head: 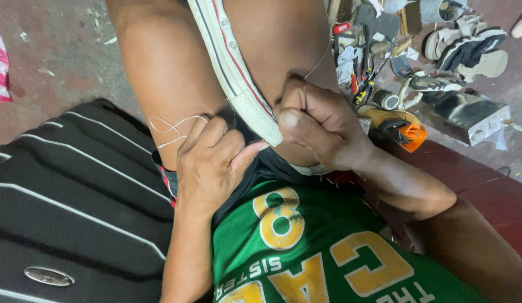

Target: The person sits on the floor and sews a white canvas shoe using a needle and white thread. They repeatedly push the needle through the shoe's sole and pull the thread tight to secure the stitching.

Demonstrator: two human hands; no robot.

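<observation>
Here the left hand (pixel 211 163) pinches the white sneaker's (pixel 238 73) stiff rubber toe, right hand (pixel 317 126) fisted on thin, limp thread (pixel 174 129); grip the sole, likely firmest

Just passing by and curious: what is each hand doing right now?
Left hand: closed, gripping the white sneaker by its toe.
Right hand: closed, pinching a thin thread.

A white shoe (pixel 238 78) with red and dark stripes sits between the person's bare knees. The left hand (pixel 213 160) presses on the shoe's toe, with loops of white thread (pixel 171 130) just beside it. The right hand (pixel 314 126) is a closed fist pinching a thin thread. Old shoes (pixel 468 50) and tools (pixel 362 73) lie on the floor (pixel 64 62) at the top right.
</observation>
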